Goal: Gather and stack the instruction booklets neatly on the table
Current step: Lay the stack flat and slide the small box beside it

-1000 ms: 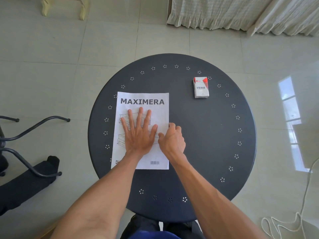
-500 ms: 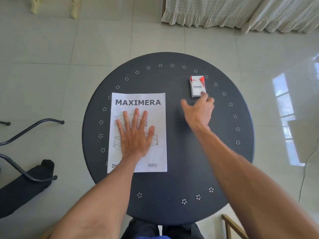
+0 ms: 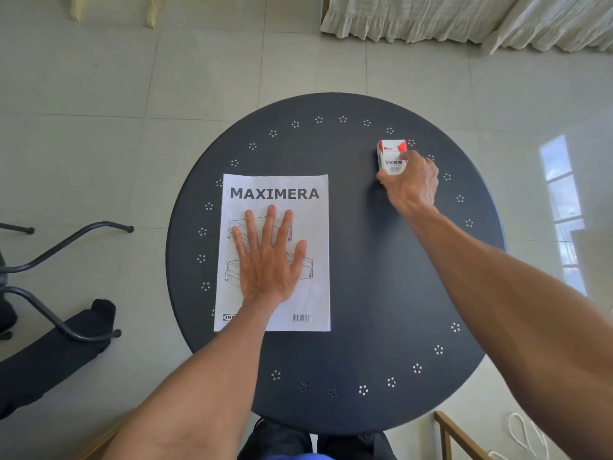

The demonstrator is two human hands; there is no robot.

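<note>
A white instruction booklet [image 3: 298, 190] titled MAXIMERA lies flat on the left half of the round black table [image 3: 365, 293]. My left hand [image 3: 268, 257] presses flat on the middle of its cover, fingers spread. How many booklets lie beneath the cover I cannot tell. At the table's far right my right hand [image 3: 411, 184] grips a small white and red box [image 3: 391, 154] marked VESS, fingers and thumb closed around its lower part, and the box is tipped up off the tabletop.
Dark chair legs [image 3: 49, 260] and a black bag [image 3: 56, 353] sit on the floor to the left. White curtains [image 3: 464, 18] hang at the back right. A wooden frame [image 3: 447, 433] and a white cord [image 3: 527, 433] show at the bottom right.
My right hand left the booklet's right edge, reached across to the far right and closed on the small box, tipping it up. My left hand stayed flat on the booklet.
</note>
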